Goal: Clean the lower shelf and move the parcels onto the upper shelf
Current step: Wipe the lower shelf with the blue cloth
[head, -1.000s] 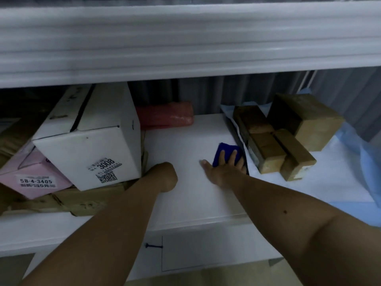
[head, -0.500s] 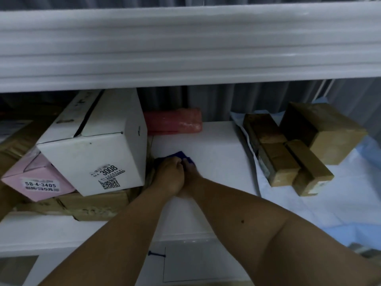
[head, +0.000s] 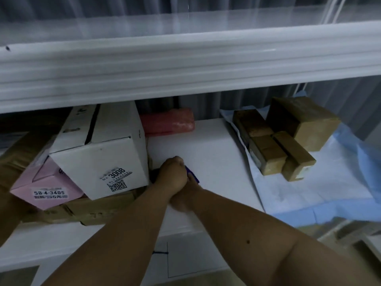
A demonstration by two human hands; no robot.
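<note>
Just right of the white box (head: 103, 149) on the lower shelf (head: 214, 145), the left hand (head: 172, 175) is fisted, covering the right hand (head: 188, 190), whose hidden fingers probably press the blue cloth (head: 192, 174).

A bare strip of the white lower shelf (head: 214, 145) runs front to back between two clusters. On its left stands a tilted white cardboard box (head: 99, 155) atop flattened brown cardboard (head: 92, 211), with a pink carton (head: 47, 186) beside it. On the right, brown taped parcels (head: 284, 145) sit on a pale blue sheet (head: 309, 195). A red wrapped roll (head: 167, 121) closes the rear. The thick white upper shelf (head: 185, 67) overhangs, limiting height.
</note>
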